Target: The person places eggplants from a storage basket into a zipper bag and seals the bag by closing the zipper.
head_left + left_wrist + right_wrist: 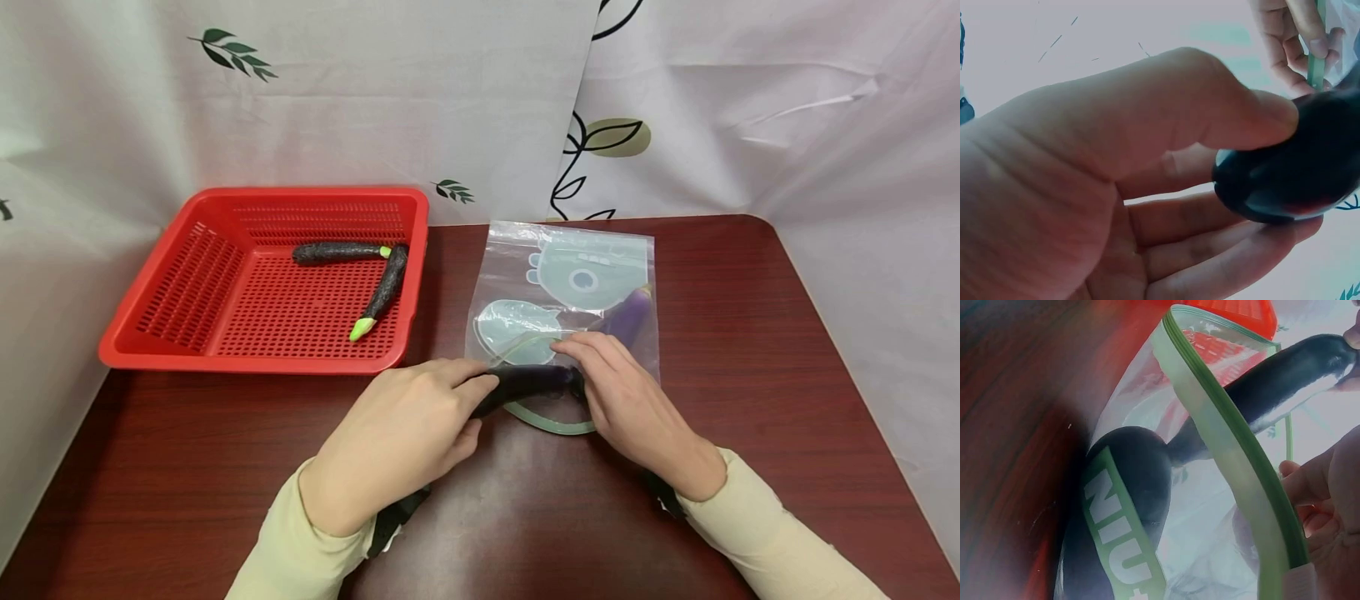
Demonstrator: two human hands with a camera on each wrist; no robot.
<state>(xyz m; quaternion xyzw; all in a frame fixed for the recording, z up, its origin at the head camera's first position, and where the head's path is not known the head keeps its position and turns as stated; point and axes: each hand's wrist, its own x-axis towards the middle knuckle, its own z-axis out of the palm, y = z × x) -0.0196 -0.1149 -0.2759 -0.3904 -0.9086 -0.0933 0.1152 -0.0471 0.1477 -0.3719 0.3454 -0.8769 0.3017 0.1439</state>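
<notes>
My left hand grips one end of a dark, glossy eggplant, thumb on one side and fingers on the other in the left wrist view. The eggplant's other end reaches through the mouth of a clear zip bag with a green zip strip. My right hand pinches the strip, as the left wrist view shows, and the mouth gapes. Inside the bag, a purple eggplant shows through the plastic at the right. From the right wrist, a dark rounded eggplant appears behind printed lettering.
A red slotted basket stands at the left of the brown table. In it lie two dark, rough-skinned vegetables with light green ends. Patterned white cloth hangs behind the table.
</notes>
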